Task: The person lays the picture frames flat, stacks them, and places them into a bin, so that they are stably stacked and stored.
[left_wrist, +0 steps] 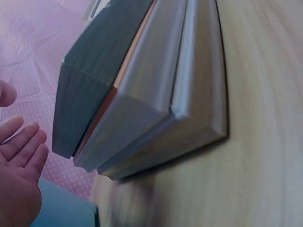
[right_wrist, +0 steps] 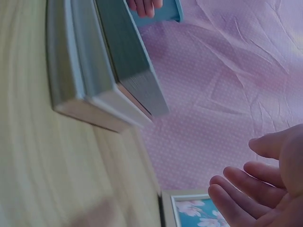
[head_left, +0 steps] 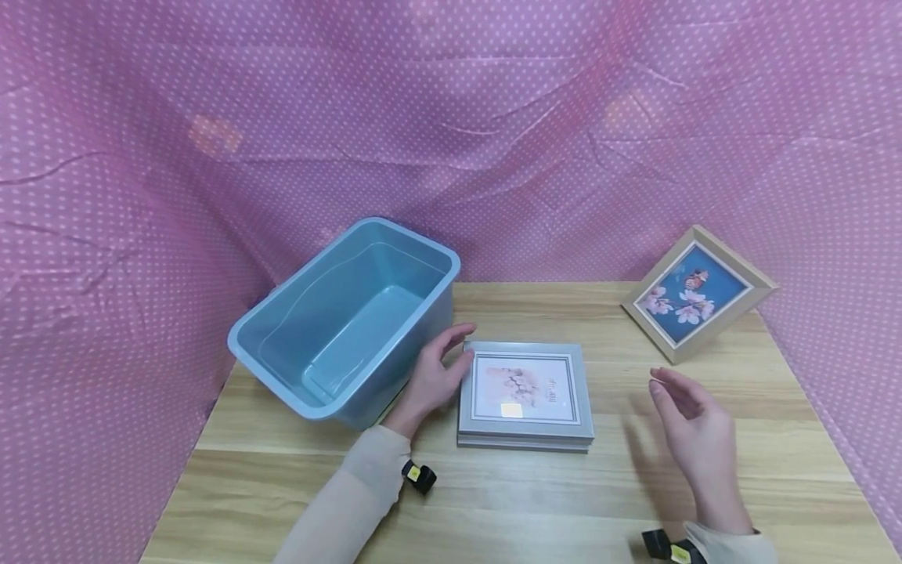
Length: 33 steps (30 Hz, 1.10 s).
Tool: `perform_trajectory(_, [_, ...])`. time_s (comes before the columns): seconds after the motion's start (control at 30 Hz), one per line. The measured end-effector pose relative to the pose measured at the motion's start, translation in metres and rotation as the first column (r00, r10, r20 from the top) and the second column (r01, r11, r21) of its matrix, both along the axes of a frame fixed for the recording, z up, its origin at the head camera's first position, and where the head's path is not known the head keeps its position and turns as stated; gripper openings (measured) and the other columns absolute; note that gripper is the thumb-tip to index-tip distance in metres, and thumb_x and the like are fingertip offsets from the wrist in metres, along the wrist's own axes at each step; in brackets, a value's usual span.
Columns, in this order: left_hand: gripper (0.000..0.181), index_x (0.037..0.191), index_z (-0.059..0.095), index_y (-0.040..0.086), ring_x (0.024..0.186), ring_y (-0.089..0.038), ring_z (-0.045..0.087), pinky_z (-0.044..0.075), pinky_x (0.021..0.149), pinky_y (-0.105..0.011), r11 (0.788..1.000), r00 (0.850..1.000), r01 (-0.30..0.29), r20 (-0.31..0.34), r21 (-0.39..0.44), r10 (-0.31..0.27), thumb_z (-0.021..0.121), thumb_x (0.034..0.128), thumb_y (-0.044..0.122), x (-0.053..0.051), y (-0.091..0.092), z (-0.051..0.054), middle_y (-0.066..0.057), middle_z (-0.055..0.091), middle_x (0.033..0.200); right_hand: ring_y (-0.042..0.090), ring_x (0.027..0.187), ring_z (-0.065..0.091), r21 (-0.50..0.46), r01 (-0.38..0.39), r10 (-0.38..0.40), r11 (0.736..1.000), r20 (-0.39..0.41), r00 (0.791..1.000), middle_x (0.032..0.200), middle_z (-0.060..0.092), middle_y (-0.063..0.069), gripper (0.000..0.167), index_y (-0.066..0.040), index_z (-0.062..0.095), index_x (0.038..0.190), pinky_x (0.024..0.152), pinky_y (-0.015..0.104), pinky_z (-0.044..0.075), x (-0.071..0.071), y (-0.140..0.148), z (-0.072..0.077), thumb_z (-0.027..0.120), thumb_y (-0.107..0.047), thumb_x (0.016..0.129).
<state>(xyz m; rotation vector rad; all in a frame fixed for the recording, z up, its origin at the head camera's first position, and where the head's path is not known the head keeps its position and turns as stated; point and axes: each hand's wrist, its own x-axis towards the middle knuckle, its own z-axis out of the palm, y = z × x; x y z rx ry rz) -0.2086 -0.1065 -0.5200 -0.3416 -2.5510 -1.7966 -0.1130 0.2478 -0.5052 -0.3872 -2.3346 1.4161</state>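
A stack of three picture frames (head_left: 526,392) lies flat on the table, its grey top frame showing a pale blossom print under shiny glass. In the wrist views the edges of the stacked frames (left_wrist: 142,94) differ in tone, the top one looking darkest. My left hand (head_left: 438,376) hovers at the stack's left side with loosely bent fingers and nothing in its grasp. Off to the right of the stack, my right hand (head_left: 694,431) is raised above the table, holding nothing, its fingers (right_wrist: 246,191) relaxed and apart from the thumb.
A light-blue plastic bin (head_left: 412,356) stands left of the stack. At the back right, a wood-coloured picture frame (head_left: 655,333) with a blue flower-and-butterfly picture stands turned on its corner. Pink dotted cloth (head_left: 507,180) hangs around the wooden table (head_left: 521,501).
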Motion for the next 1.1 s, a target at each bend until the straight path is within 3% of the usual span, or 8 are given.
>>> perform_trajectory(0.27, [0.046,0.152,0.059,0.013,0.148,-0.028,0.056,0.042,0.128,-0.054,0.999,0.998,0.050,-0.037,0.002,-0.050,0.063,0.1057,0.015,-0.004,0.006,0.012,-0.006,0.063,0.155,-0.023,0.094,0.062,-0.016,0.044,-0.043,0.999,0.026,0.999,0.103,0.067,-0.037,0.034,-0.002,0.074,0.133,0.085,-0.003,0.049,-0.009,0.018,0.011,0.072,-0.020,0.104])
perform_trajectory(0.47, [0.044,0.151,0.058,0.012,0.147,-0.029,0.056,0.042,0.128,-0.053,0.995,0.995,0.097,-0.026,-0.005,-0.097,0.062,0.1071,0.014,-0.008,0.012,0.019,-0.007,0.063,0.154,-0.022,0.092,0.061,-0.036,0.096,-0.093,0.995,0.073,0.993,0.102,0.066,-0.037,0.038,-0.004,0.072,0.137,0.082,-0.003,0.049,-0.019,0.033,0.018,0.071,-0.024,0.105])
perform_trajectory(0.77, [0.046,0.153,0.057,0.010,0.148,-0.030,0.056,0.043,0.128,-0.051,0.988,0.988,0.153,0.012,-0.022,-0.153,0.062,0.1070,0.015,-0.010,0.023,0.027,-0.009,0.062,0.155,-0.024,0.088,0.060,-0.033,0.143,-0.141,0.989,0.062,0.988,0.108,0.071,-0.031,0.040,-0.005,0.071,0.138,0.079,-0.002,0.050,-0.029,0.044,0.027,0.071,-0.025,0.104])
perform_trajectory(0.9, [0.048,0.155,0.055,0.009,0.150,-0.030,0.054,0.042,0.128,-0.050,0.979,0.979,0.202,0.021,-0.037,-0.202,0.062,0.1078,0.017,-0.012,0.031,0.032,-0.009,0.061,0.157,-0.023,0.088,0.060,-0.037,0.166,-0.162,0.985,0.086,0.983,0.117,0.075,-0.025,0.042,-0.007,0.069,0.142,0.078,-0.002,0.050,-0.036,0.052,0.031,0.070,-0.026,0.104])
perform_trajectory(1.1, [0.048,0.155,0.055,0.011,0.150,-0.029,0.054,0.042,0.128,-0.050,0.972,0.973,0.229,0.017,-0.056,-0.228,0.062,0.1080,0.020,-0.015,0.044,0.037,-0.008,0.061,0.157,-0.020,0.096,0.059,-0.010,0.195,-0.191,0.981,0.156,0.969,0.144,0.073,-0.004,0.046,-0.013,0.065,0.148,0.081,-0.002,0.048,-0.047,0.067,0.036,0.066,-0.031,0.106])
